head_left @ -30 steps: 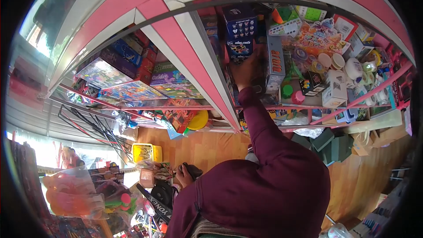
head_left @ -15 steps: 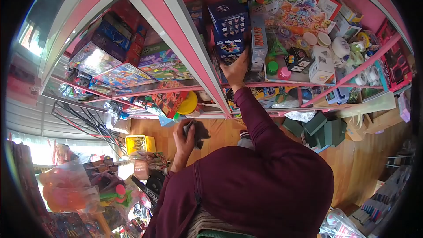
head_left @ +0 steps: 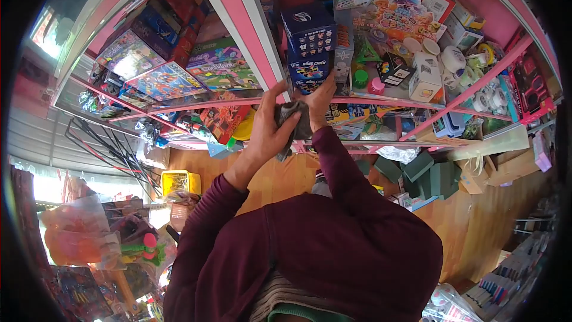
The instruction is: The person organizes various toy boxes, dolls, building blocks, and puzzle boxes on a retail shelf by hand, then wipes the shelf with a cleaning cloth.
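Note:
My left hand (head_left: 271,120) is closed around a crumpled dark grey cloth (head_left: 292,125), held up at the front edge of the cabinet. Close beside it, my right hand (head_left: 322,104) grips the lower right side of a dark blue box (head_left: 308,71) at the bottom of a stack; the cloth hides part of this hand. Another dark blue box (head_left: 310,28) with small printed figures rests on top. Right of the stack stands a narrow grey-blue box (head_left: 343,59).
A pink-framed glass cabinet (head_left: 238,30) surrounds the boxes. Board game boxes (head_left: 223,65) fill its left section. Puzzle cubes, a white box (head_left: 425,77) and small toys crowd the right section. On the wooden floor (head_left: 268,182) stand a yellow basket (head_left: 180,183) and dark green boxes (head_left: 441,179).
My left hand has risen with the cloth from below the cabinet to the front of the blue boxes. My right hand stays at the bottom box, slightly lower.

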Tool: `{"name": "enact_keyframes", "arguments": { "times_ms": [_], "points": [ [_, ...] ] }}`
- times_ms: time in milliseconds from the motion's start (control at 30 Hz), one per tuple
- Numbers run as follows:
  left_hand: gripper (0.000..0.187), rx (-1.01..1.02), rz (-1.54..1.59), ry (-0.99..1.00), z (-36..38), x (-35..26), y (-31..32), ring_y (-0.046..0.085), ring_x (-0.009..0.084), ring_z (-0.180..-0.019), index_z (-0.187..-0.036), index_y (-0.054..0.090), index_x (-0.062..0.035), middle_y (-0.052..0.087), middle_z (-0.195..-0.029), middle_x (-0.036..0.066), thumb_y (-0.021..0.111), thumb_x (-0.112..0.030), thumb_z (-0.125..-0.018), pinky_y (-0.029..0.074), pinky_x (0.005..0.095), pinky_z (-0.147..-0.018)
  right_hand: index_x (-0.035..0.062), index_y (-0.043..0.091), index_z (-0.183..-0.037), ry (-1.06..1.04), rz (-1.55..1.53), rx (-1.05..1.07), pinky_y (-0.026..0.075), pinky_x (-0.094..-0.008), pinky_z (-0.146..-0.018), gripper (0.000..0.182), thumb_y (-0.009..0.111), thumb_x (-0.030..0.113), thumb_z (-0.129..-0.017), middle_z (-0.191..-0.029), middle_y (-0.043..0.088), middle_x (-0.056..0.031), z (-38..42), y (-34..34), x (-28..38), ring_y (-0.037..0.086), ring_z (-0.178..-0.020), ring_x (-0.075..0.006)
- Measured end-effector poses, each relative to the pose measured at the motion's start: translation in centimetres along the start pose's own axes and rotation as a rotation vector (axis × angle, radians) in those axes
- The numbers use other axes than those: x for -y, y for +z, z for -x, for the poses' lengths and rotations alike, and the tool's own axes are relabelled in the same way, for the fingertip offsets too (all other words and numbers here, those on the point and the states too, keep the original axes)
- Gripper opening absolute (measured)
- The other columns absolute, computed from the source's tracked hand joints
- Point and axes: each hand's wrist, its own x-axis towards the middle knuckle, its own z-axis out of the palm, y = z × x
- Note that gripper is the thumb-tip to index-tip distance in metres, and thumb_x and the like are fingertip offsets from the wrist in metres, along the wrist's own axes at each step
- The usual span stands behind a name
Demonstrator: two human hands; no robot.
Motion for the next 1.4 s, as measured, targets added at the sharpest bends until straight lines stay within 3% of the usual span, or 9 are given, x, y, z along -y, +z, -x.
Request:
{"name": "enact_keyframes", "arguments": {
  "times_ms": [67,100,133,200,533,900,1167,1233,1400],
  "points": [
    [0.058,-0.03,-0.088,0.134,-0.6,0.4,0.6,0.056,0.0195,-0.087,-0.13,0.029,-0.0007,0.047,-0.122,0.017,0.055,-0.002,-0.078,0.044,0.0292,-0.077,-0.0069,0.019,-0.129,0.013,-0.021,0.015,0.036,-0.0467,-0.087,0.1,0.079,0.022,-0.055,-0.115,0.039,-0.0263,0.6,-0.7,-0.2,0.041,-0.102,-0.0421],
    [0.062,-0.035,-0.084,0.121,-0.8,0.9,0.9,0.054,0.0229,-0.099,-0.133,0.026,-0.0013,0.044,-0.124,0.02,0.055,-0.001,-0.078,0.042,0.0307,-0.083,-0.0066,0.019,-0.13,-0.012,-0.018,-0.01,0.035,-0.0468,-0.088,0.098,0.078,0.02,-0.057,-0.115,0.039,-0.0265,0.7,-0.7,-0.5,0.04,-0.103,-0.0421],
    [0.062,-0.033,-0.079,0.122,-0.9,1.4,1.2,0.054,0.0229,-0.099,-0.133,0.026,-0.0013,0.044,-0.124,0.02,0.055,-0.001,-0.078,0.042,0.0307,-0.083,-0.0064,0.019,-0.13,-0.036,-0.014,-0.034,0.034,-0.0469,-0.088,0.096,0.077,0.018,-0.058,-0.115,0.039,-0.0267,0.9,-0.9,-0.9,0.04,-0.104,-0.042],
    [0.066,-0.011,-0.042,0.124,-1.1,2.1,1.7,0.039,0.0371,-0.12,-0.133,0.022,0.0046,0.04,-0.126,0.027,0.056,-0.008,-0.078,0.032,0.0375,-0.098,-0.0064,0.018,-0.13,-0.027,-0.029,-0.006,0.034,-0.0469,-0.089,0.093,0.076,0.015,-0.06,-0.116,0.038,-0.0269,1.5,-1.9,-1.2,0.04,-0.104,-0.0422],
    [0.082,0.07,0.011,0.057,-2.1,5.4,4.0,0.03,0.0374,-0.126,-0.134,0.01,0.0093,0.028,-0.133,0.031,0.062,-0.013,-0.074,0.026,0.0363,-0.102,-0.0054,0.016,-0.132,-0.025,-0.09,0.084,0.031,-0.0455,-0.092,0.091,0.066,-0.005,-0.056,-0.117,0.037,-0.0268,2.9,-5.8,-1.1,0.036,-0.108,-0.043],
    [0.123,0.197,0.042,0.148,-4.1,4.8,3.3,0.026,0.0292,-0.128,-0.135,-0.006,0.0066,0.025,-0.135,0.024,0.082,-0.021,-0.054,0.022,0.0329,-0.104,-0.0048,0.018,-0.131,-0.074,-0.153,0.135,0.03,-0.0443,-0.095,0.105,0.076,0.006,-0.044,-0.119,0.035,-0.0255,3.9,-9.1,-1.5,0.034,-0.112,-0.0407],
    [0.129,0.357,0.214,0.171,-3.1,5.1,3.0,0.02,0.0269,-0.13,-0.136,-0.007,0.0029,0.02,-0.139,0.02,0.085,-0.023,-0.049,0.017,0.0338,-0.106,-0.0037,0.024,-0.128,-0.132,-0.167,0.145,0.031,-0.0454,-0.094,0.102,0.079,0.011,-0.044,-0.117,0.038,-0.0238,5.5,-11.7,-2.1,0.037,-0.11,-0.0402],
    [0.13,0.366,0.236,0.168,-2.1,5.1,3.3,0.021,0.0268,-0.13,-0.137,-0.006,0.0021,0.02,-0.139,0.019,0.085,-0.023,-0.049,0.017,0.0341,-0.106,-0.0028,0.022,-0.13,-0.094,-0.067,0.184,0.035,-0.0394,-0.094,0.1,0.08,0.016,-0.05,-0.12,0.038,-0.0205,6.5,-12.9,-2.4,0.04,-0.113,-0.034],
    [0.126,0.528,0.463,0.039,0.6,4.6,4.3,0.022,0.0249,-0.129,-0.137,0.0,0.0013,0.023,-0.138,0.017,0.086,-0.025,-0.05,0.017,0.034,-0.106,-0.0031,0.023,-0.129,-0.129,-0.029,0.163,0.036,-0.0388,-0.092,0.101,0.082,0.018,-0.05,-0.119,0.039,-0.0197,9.2,-15.7,-3.2,0.041,-0.114,-0.0326]
  ]
}}
